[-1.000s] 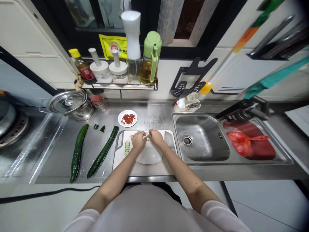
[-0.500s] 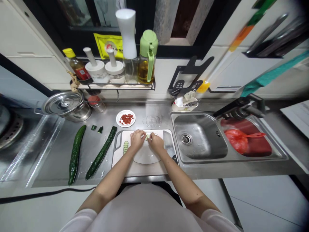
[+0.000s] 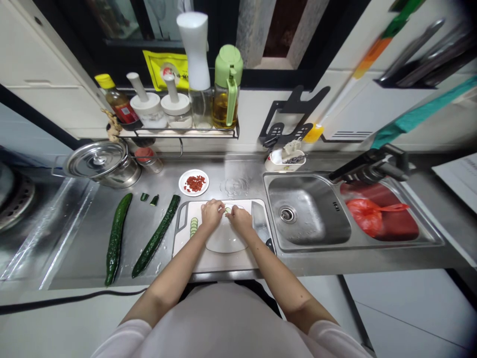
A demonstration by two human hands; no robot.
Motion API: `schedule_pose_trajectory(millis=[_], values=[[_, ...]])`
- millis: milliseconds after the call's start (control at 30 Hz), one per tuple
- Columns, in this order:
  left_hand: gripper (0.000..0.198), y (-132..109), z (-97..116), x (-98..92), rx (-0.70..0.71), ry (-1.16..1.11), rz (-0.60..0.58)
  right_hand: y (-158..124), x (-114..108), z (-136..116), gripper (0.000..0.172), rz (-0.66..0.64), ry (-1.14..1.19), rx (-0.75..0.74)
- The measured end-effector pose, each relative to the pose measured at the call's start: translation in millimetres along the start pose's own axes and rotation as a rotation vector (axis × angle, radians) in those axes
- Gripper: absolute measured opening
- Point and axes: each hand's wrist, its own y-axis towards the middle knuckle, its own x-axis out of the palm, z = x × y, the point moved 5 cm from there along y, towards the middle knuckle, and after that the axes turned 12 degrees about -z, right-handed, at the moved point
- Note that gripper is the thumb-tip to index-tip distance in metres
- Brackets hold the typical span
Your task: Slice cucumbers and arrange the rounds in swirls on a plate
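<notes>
Both bare forearms stretched forward, converging. Left hand (image 3: 211, 215) and right hand (image 3: 242, 219) side by side, fingers bent inward at thin round pale-green cucumber slices (image 3: 227, 210), far end of smooth white plate (image 3: 225, 244). Fingertips partly hidden; can't tell whether either pinches.

A single head camera looks forward and down, over the shirt (image 3: 223, 318) at the near board (image 3: 223, 263), its wide view reaching sink (image 3: 316, 223) and shelf (image 3: 186, 133).
</notes>
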Motion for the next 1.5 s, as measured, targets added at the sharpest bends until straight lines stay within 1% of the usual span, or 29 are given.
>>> schedule_pose_trajectory(millis=[167, 467, 600, 767, 900, 1000, 1067, 1133, 1233, 1267, 1333, 1400, 1500], values=[[0.01, 0.7, -1.3, 1.4, 0.009, -0.001, -0.003, 4.6, -2.8, 2.7, 0.031, 0.037, 0.019, 0.034], [0.012, 0.1, -0.2, 0.8, 0.001, 0.02, -0.003, 4.9, -8.0, 0.3, 0.03, 0.036, 0.015, 0.068], [0.012, 0.6, 0.1, 0.4, -0.002, 0.026, 0.0, 1.7, -9.4, 0.3, 0.033, 0.035, 0.028, 0.058], [0.012, -0.6, 0.4, 0.7, -0.026, 0.012, -0.005, -4.8, -8.0, 4.7, 0.034, 0.088, 0.059, 0.026], [0.012, -4.7, 2.6, -1.8, -0.028, -0.038, 0.026, -11.5, -4.9, 11.9, 0.033, 0.133, 0.114, 0.004], [0.012, -10.4, 0.2, -7.4, -0.048, -0.126, 0.071, -19.6, -5.2, 21.7, 0.033, 0.191, 0.185, 0.006], [0.013, -17.7, -6.2, -13.4, -0.073, -0.212, 0.143, -27.1, -5.8, 30.9, 0.033, 0.236, 0.245, 0.009], [0.016, -29.5, -16.3, -19.5, -0.088, -0.313, 0.246, -36.1, -6.0, 40.7, 0.032, 0.286, 0.297, -0.004], [0.024, -55.1, -37.1, -23.5, -0.091, -0.472, 0.415, -51.6, -4.7, 52.8, 0.033, 0.356, 0.361, -0.066], [0.026, -64.8, -45.1, -22.5, -0.1, -0.511, 0.451, -56.7, -3.5, 55.9, 0.035, 0.368, 0.383, -0.086], [0.031, -84.3, -61.3, -17.4, -0.136, -0.569, 0.483, -65.8, -0.9, 60.3, 0.037, 0.381, 0.418, -0.118], [0.034, -103.0, -75.8, -11.4, -0.165, -0.583, 0.491, -72.9, 1.5, 62.3, 0.038, 0.387, 0.441, -0.136], [0.036, -127.0, -93.2, -3.5, -0.205, -0.553, 0.46, -79.9, 3.5, 61.8, 0.039, 0.399, 0.459, -0.155]])
